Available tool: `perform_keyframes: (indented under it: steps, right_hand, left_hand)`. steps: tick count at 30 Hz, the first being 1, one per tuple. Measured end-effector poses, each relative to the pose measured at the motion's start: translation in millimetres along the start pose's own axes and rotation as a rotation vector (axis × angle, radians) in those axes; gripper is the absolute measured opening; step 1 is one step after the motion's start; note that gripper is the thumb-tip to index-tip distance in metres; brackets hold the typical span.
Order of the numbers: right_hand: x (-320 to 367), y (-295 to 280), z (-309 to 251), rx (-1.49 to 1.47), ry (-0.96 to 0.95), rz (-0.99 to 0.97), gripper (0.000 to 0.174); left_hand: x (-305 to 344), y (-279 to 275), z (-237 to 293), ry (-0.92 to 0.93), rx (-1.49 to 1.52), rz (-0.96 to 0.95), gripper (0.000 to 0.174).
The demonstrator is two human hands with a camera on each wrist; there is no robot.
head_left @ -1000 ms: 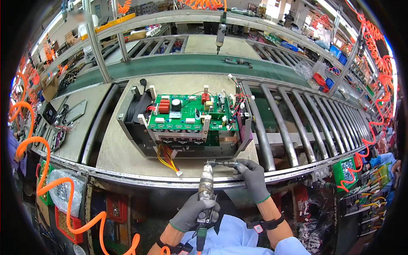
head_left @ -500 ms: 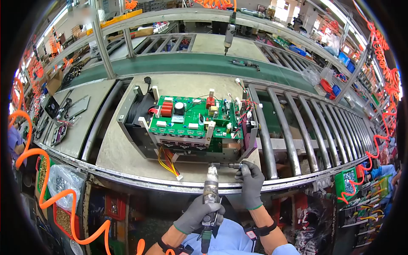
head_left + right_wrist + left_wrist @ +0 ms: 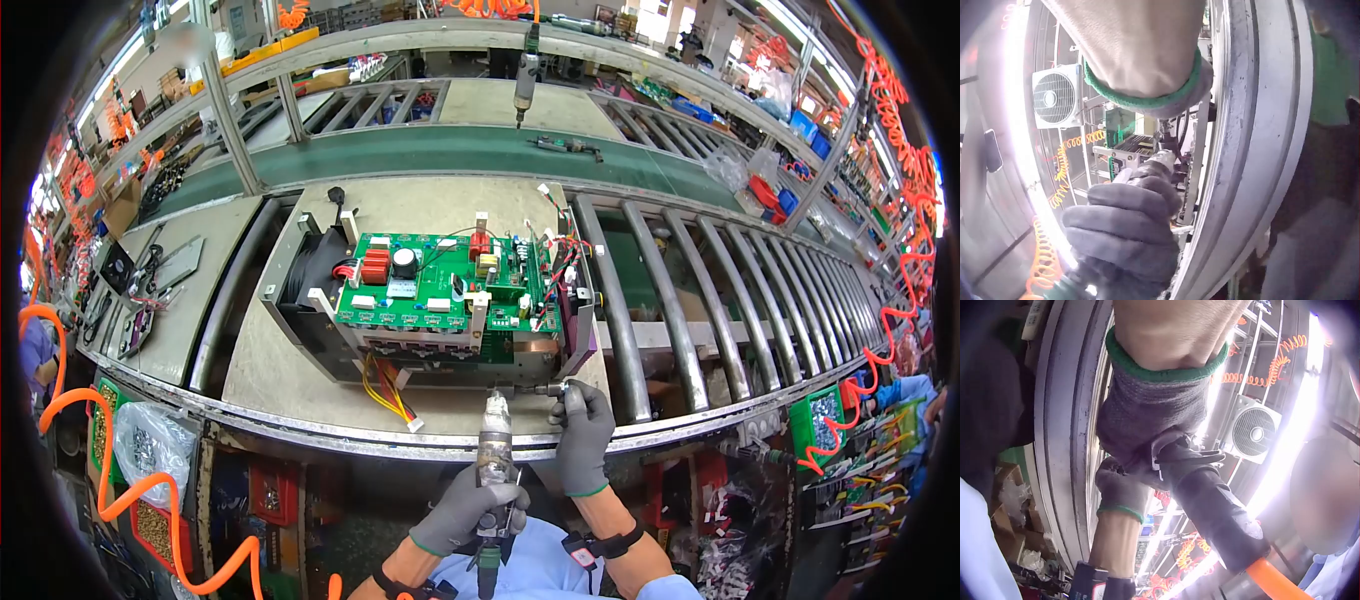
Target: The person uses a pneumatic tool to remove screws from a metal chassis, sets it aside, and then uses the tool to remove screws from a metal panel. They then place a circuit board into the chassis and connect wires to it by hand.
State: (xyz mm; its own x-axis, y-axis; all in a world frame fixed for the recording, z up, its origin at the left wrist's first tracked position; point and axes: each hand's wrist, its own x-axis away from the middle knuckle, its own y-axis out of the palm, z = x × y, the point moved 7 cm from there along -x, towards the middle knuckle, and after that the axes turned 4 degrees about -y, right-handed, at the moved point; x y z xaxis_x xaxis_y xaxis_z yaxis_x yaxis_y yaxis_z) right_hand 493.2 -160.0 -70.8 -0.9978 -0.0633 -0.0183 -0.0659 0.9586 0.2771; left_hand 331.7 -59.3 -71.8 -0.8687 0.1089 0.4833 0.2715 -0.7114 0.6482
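Observation:
My left hand [image 3: 470, 512], in a grey glove with green cuff, grips the body of an air screwdriver [image 3: 494, 452] with an angled head. From that head a bit with a socket-like end [image 3: 545, 389] points to the right. My right hand [image 3: 585, 440], gloved alike, pinches the bit's far end between thumb and fingers. In the right wrist view my left fingers [image 3: 1129, 225] are curled round the tool; an orange hose [image 3: 1275, 581] leaves its rear. Just beyond the tool stands a metal chassis with a green circuit board [image 3: 420, 290] on top and loose yellow-red wires [image 3: 390, 392] hanging in front.
The chassis rests on a pale board [image 3: 270, 370] on a roller conveyor [image 3: 690, 310]. Another screwdriver [image 3: 525, 85] hangs over the green belt [image 3: 400, 150], where one more tool [image 3: 565, 146] lies. Bins of screws [image 3: 160, 530] stand front left; a green bin [image 3: 820, 420] is at right.
The head view has shifted slightly back and forth. Both hands keep their hold on the screwdriver and its bit; the right hand's fingers have moved slightly about the bit's end.

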Motion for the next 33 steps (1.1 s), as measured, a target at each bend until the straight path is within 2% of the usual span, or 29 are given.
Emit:
perform_keyframes:
  steps: [3,9,12,15,16,19,20,23,24,30,33]
  right_hand:
    - [-3.1,-2.5,6.1,0.069,-0.018,-0.098,0.02]
    - [-14.9,-8.1,-1.2,0.31,0.117,-0.26,0.016]
    - [-29.2,-20.5,-4.7,0.566,-0.225,-0.171,0.022]
    - [-29.1,-17.9,-10.3,0.602,-0.324,-0.139,0.04]
    - [-31.5,-13.8,-5.9,0.623,-0.407,-0.176,0.051]
    - [-29.7,2.5,-8.8,0.666,-0.612,-0.256,0.052]
    - [-27.4,9.4,-15.1,0.725,-0.65,-0.266,0.047]
    - [-31.5,11.0,6.1,0.482,-0.116,-0.34,0.042]
    - [-32.5,15.4,-5.4,0.58,-0.436,-0.328,0.037]
    - [-39.2,7.4,19.5,0.376,-0.121,-0.348,0.039]
    - [-43.2,8.7,17.1,0.514,-0.362,-0.335,0.04]
  left_hand:
    - [-1.4,1.6,2.5,-0.02,0.018,-0.007,0.034]
    - [-3.8,-12.1,6.1,-0.004,-0.026,0.057,0.03]
    - [-14.5,-8.1,11.0,0.047,0.017,0.124,0.026]
    - [-39.4,-4.3,14.6,0.182,0.063,0.166,0.022]
    - [-49.5,-1.7,17.0,0.221,0.057,0.149,0.021]
    - [-71.8,2.9,26.7,0.277,0.061,0.202,0.02]
    - [-80.3,3.4,31.7,0.284,0.036,0.188,0.019]
    - [-91.4,6.7,46.3,0.3,0.085,0.159,0.019]
    - [-93.4,7.7,47.4,0.276,0.098,0.181,0.02]
    - [-99.1,2.5,54.0,0.204,0.035,0.214,0.021]
    - [-98.5,-8.4,59.7,0.186,-0.044,0.229,0.023]
